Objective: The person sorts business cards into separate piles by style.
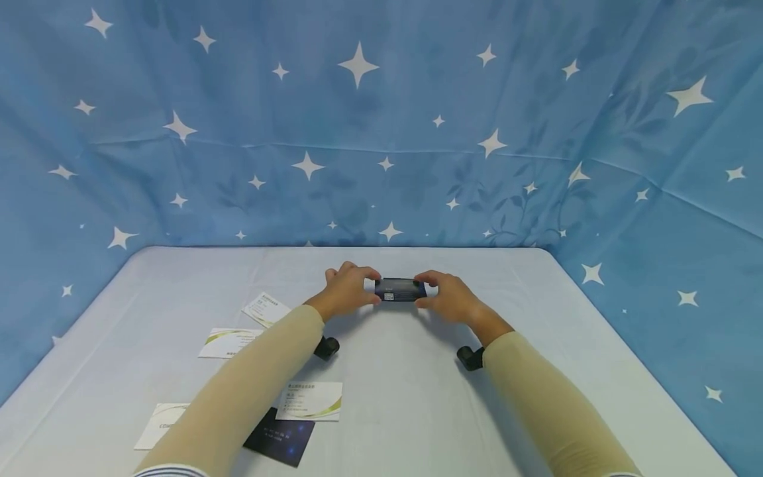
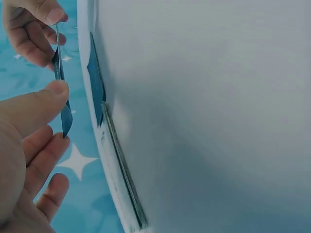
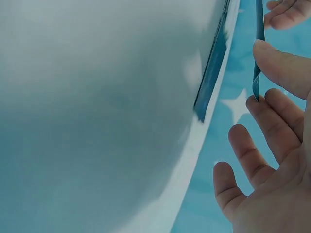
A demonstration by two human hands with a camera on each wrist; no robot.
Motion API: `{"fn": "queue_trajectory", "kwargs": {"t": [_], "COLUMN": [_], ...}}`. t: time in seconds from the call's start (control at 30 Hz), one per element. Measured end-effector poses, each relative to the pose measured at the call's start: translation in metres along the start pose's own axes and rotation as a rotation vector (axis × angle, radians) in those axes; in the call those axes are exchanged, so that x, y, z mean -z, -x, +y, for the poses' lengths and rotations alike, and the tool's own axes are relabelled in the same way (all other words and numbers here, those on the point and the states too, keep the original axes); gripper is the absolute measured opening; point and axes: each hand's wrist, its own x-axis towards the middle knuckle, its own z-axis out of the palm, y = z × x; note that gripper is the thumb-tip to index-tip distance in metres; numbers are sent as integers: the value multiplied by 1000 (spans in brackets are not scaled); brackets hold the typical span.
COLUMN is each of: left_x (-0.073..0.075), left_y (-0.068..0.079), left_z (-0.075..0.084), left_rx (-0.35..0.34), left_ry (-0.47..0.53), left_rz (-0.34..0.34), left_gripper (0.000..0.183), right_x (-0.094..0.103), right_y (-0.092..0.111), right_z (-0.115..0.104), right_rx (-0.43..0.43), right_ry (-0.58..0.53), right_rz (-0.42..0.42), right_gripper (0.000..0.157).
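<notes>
A dark blue card [image 1: 401, 289] with a small white printed code hangs level between my two hands near the far side of the table. My left hand [image 1: 346, 289] pinches its left end between thumb and fingers. The right hand [image 1: 451, 297] pinches the opposite end the same way. Seen nearly edge-on in the left wrist view, the card [image 2: 66, 116] is thin and slightly bent. The right wrist view also shows the card's narrow edge [image 3: 259, 24], with the ring and little fingers of the right hand [image 3: 277, 170] spread away from it.
White business cards [image 1: 310, 401] with green-gold curves and another dark blue card [image 1: 283, 437] lie at the left, partly under my left sleeve. Near the table's far edge are a blue strip [image 2: 95, 80] and a thin stack [image 2: 125, 170]. A starry blue curtain [image 1: 357, 199] hangs behind.
</notes>
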Motion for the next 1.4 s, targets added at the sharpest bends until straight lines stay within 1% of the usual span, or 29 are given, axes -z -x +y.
{"fn": "queue_trajectory", "kwargs": {"t": [0.07,0.17,0.33,0.43,0.63,0.77,0.9,1.1,1.2,1.4], "left_x": [-4,-10,-18,-22,-24,-23,-23,-23,-24,-23], "left_y": [-7,-15,-25,-29,-31,-33,-35,-36,-36,-38], "left_z": [2,3,4,4,8,11,13,16,19,23], "left_rx": [3,3,11,12,6,10,34,61,60,73], "left_ry": [1,-23,-77,-109,-172,-199,-208,-238,-251,-245], "left_rz": [-8,-6,9,6,-2,-21,-45,-60,-60,-65], "left_gripper": [49,47,45,45,44,44,45,47,46,42], "right_x": [1,1,1,0,-2,-2,-4,-6,-7,-5], "right_y": [-4,-10,-19,-23,-27,-28,-29,-31,-32,-33], "right_z": [5,10,16,20,21,20,20,22,22,21], "right_rx": [-18,-48,-77,-92,-98,-107,-124,-127,-129,-119], "right_ry": [2,0,-8,-19,-5,11,16,14,15,55], "right_rz": [-1,-7,-19,-31,-46,-55,-63,-74,-75,-83], "right_gripper": [56,57,57,58,57,57,58,60,59,54]}}
